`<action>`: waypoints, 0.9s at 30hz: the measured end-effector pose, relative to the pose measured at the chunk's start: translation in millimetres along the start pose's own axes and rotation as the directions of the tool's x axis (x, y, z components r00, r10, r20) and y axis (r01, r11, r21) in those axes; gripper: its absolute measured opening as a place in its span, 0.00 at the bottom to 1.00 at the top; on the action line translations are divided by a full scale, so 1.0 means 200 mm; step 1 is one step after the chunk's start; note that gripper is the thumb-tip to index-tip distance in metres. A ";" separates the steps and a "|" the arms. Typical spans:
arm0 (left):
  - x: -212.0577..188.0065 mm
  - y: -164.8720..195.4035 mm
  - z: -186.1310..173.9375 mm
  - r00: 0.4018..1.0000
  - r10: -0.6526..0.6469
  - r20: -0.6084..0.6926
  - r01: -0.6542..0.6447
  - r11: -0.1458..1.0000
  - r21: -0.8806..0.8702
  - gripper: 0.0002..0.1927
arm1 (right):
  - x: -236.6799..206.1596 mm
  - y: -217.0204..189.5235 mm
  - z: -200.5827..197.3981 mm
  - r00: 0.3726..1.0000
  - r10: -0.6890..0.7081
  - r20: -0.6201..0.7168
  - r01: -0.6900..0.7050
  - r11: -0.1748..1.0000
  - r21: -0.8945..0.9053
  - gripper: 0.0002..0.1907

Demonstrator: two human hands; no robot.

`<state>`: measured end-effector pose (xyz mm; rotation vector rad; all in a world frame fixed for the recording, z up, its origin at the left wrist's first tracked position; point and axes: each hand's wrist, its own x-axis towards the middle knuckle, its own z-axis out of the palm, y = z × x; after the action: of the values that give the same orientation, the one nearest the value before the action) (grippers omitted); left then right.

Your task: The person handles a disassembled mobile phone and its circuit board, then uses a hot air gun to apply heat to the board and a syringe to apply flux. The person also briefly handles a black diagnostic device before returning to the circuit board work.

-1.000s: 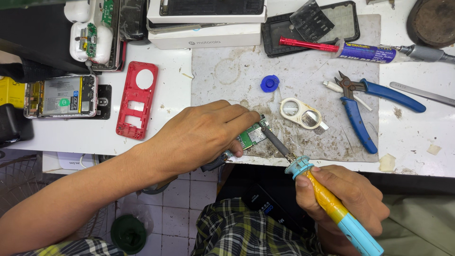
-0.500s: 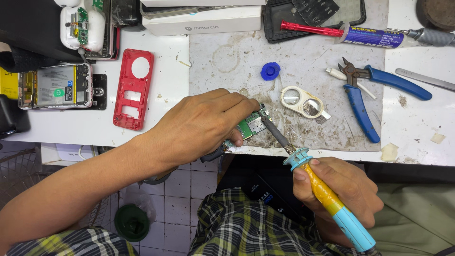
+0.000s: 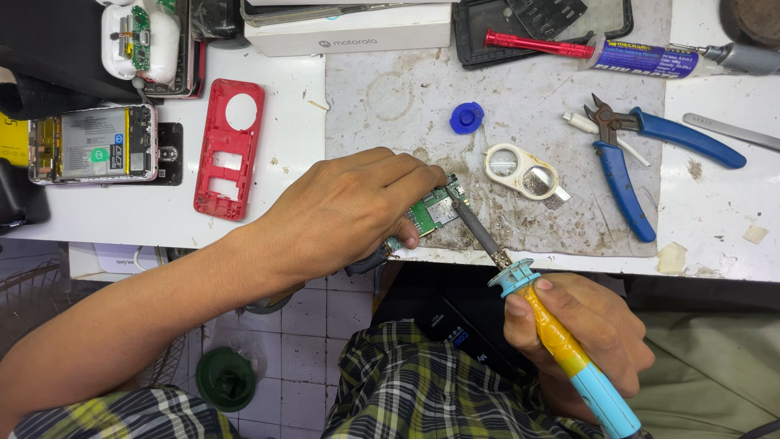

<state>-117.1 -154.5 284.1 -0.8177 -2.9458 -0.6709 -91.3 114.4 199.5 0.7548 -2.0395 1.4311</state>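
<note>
My left hand (image 3: 349,213) pinches a small green circuit board (image 3: 433,213) against the stained grey work mat (image 3: 520,89) near the table's front edge. My right hand (image 3: 581,325), below the table edge, grips a soldering iron (image 3: 561,337) with a yellow and light blue handle. Its dark tip rests on the board's right side. Part of the board is hidden under my left fingers.
Blue-handled cutters (image 3: 630,158), a white double-lens loupe (image 3: 524,172), a blue cap (image 3: 466,118), metal tweezers (image 3: 731,132) and a glue tube (image 3: 642,58) lie on the right. A red phone frame (image 3: 230,150) and an opened phone (image 3: 93,145) lie on the left. A white box (image 3: 349,32) stands behind.
The view has shifted slightly. Both hands keep their grip, with the iron's tip staying at the board.
</note>
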 end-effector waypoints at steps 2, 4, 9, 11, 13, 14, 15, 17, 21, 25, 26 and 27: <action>0.00 0.00 0.00 1.000 0.002 -0.001 -0.002 1.000 -0.010 0.27 | 0.01 0.00 0.00 1.000 -0.001 0.011 0.001 1.000 -0.013 0.10; 0.00 0.00 0.00 1.000 0.008 -0.004 -0.008 1.000 -0.009 0.27 | 0.02 -0.01 0.01 1.000 -0.026 0.017 0.026 0.999 -0.029 0.12; -0.01 0.00 0.00 1.000 0.007 -0.002 -0.007 1.000 -0.014 0.26 | 0.03 -0.02 0.00 0.999 0.011 0.032 -0.010 1.000 -0.018 0.11; -0.01 0.00 0.00 1.000 0.010 -0.009 -0.010 1.000 -0.018 0.26 | 0.04 -0.03 -0.01 0.999 0.031 0.034 -0.030 0.999 -0.041 0.11; 0.00 0.00 0.00 1.000 0.010 -0.009 -0.010 1.000 -0.023 0.26 | 0.05 -0.05 -0.01 0.997 0.055 0.045 -0.051 0.996 -0.077 0.11; 0.00 0.00 0.00 1.000 0.008 -0.007 -0.008 1.000 -0.024 0.26 | 0.06 -0.06 -0.01 0.997 0.061 0.048 -0.057 0.994 -0.092 0.11; 0.00 0.00 0.00 1.000 0.004 -0.004 -0.004 1.000 -0.025 0.26 | 0.07 -0.06 -0.01 0.997 0.058 0.047 -0.053 0.993 -0.101 0.11; -0.01 0.00 -0.01 1.000 0.010 -0.022 -0.011 1.000 -0.026 0.26 | 0.09 -0.07 0.00 0.997 0.067 0.043 -0.062 0.990 -0.124 0.10; 0.00 0.00 -0.01 1.000 -0.010 -0.007 0.010 0.999 -0.038 0.26 | 0.08 -0.09 -0.02 0.989 0.125 0.075 -0.112 0.981 -0.157 0.11; 0.00 0.01 -0.01 1.000 -0.019 -0.015 0.018 0.998 -0.052 0.26 | -0.03 -0.05 -0.07 0.992 0.121 0.045 -0.115 0.985 -0.125 0.10; 0.00 0.02 0.00 1.000 -0.027 -0.005 0.027 0.998 -0.052 0.26 | -0.07 -0.02 -0.09 0.993 0.119 0.010 -0.117 0.988 -0.100 0.10; 0.00 0.02 0.00 0.999 -0.036 0.002 0.036 0.998 -0.047 0.26 | -0.10 0.00 -0.11 0.992 0.120 -0.051 -0.122 0.991 -0.048 0.11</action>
<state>-115.4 -151.6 286.6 -0.7698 -2.9634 -0.7449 -74.1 138.2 191.8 0.5789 -2.1078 1.4426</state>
